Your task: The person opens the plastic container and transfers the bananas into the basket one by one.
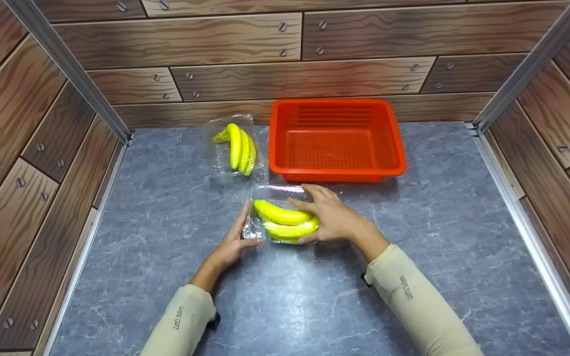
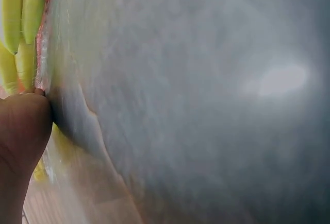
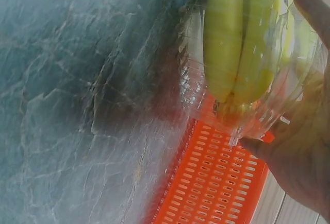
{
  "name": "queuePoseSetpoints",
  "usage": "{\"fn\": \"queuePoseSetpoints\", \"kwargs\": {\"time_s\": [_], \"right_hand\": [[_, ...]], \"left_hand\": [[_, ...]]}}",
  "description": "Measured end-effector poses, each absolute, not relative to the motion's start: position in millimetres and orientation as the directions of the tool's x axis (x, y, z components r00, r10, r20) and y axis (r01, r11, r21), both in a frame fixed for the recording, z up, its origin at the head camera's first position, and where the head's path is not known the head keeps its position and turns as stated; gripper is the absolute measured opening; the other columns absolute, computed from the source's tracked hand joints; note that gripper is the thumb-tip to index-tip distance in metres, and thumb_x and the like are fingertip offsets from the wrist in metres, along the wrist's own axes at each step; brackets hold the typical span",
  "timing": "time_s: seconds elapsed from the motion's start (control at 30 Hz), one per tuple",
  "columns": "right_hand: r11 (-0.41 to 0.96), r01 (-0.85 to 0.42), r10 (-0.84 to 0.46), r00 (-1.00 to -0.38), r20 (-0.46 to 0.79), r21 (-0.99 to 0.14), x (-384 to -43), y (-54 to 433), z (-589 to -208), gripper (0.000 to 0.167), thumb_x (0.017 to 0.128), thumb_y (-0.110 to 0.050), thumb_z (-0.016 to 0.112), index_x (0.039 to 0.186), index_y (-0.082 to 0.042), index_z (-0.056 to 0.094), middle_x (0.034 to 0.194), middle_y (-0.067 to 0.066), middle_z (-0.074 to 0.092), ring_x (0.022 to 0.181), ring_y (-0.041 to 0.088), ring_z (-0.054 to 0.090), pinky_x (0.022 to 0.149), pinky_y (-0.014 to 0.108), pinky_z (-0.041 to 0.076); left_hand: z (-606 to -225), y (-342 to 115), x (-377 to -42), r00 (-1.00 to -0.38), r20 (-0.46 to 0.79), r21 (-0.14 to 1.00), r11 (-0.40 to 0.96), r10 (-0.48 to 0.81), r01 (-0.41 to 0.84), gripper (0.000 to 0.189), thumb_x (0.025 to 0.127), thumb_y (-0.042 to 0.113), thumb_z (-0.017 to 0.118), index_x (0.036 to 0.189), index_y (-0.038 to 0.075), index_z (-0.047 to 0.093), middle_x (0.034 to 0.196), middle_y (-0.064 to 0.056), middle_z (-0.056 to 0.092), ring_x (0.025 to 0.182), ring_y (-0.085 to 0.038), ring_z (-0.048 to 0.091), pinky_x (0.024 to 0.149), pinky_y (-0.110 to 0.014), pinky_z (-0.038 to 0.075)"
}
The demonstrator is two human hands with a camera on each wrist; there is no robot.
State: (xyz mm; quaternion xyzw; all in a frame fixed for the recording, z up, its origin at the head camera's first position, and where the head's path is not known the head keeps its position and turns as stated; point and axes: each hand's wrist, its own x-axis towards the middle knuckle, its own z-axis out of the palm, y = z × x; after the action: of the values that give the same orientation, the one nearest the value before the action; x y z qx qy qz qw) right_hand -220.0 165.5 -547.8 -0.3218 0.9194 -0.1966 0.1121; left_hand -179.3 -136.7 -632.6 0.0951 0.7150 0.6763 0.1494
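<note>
The head view is bright and fairly crisp, with glare on the table [image 1: 292, 301] at bottom centre and white glints on the pack [image 1: 276, 192]. The left wrist view is hazy and soft, a white spot glowing at right. In the right wrist view, shadow darkens the centre, tinged red beside the basket [image 3: 211, 183].

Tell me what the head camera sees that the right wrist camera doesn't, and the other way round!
Only the head view: the left hand, both sleeves, the other banana box and the inside of the red basket.

Only the right wrist view: a brownish end on the held bananas, and a close-up of the slots in the basket's outer wall.

Both: the right hand, the clear box it holds, the basket and the grey tabletop.
</note>
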Motion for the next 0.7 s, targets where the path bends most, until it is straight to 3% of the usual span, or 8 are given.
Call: {"fn": "queuePoseSetpoints", "kwargs": {"time_s": [0.37,0.7], "right_hand": [[0.719,-0.525,-0.630,-0.769,-0.107,-0.454,-221.2,164.1,-547.6,0.104,0.078,-0.066,0.086,0.166,-0.032,0.041,0.180,0.016,0.020,0.165,0.045,0.020,0.132,0.072,0.016],[0.715,-0.515,-0.631,-0.766,-0.120,-0.473,-220.8,164.2,-542.2,0.102,0.078,-0.062,0.087,0.165,-0.034,0.042,0.178,0.022,0.021,0.164,0.047,0.021,0.132,0.071,0.019]], "left_hand": [[-629.3,-136.6,-178.5,-0.940,-0.101,0.995,0.057,0.327,-0.087,0.116,0.086,-0.004,0.074,0.173,0.015,0.000,0.182,-0.015,0.000,0.170,-0.036,-0.003,0.138,-0.055,-0.001],[-632.0,-136.3,-179.7,-0.942,-0.099,0.995,0.048,0.321,-0.088,0.115,0.086,-0.003,0.073,0.173,0.014,0.001,0.182,-0.015,0.002,0.170,-0.035,-0.003,0.138,-0.055,-0.004]]}}
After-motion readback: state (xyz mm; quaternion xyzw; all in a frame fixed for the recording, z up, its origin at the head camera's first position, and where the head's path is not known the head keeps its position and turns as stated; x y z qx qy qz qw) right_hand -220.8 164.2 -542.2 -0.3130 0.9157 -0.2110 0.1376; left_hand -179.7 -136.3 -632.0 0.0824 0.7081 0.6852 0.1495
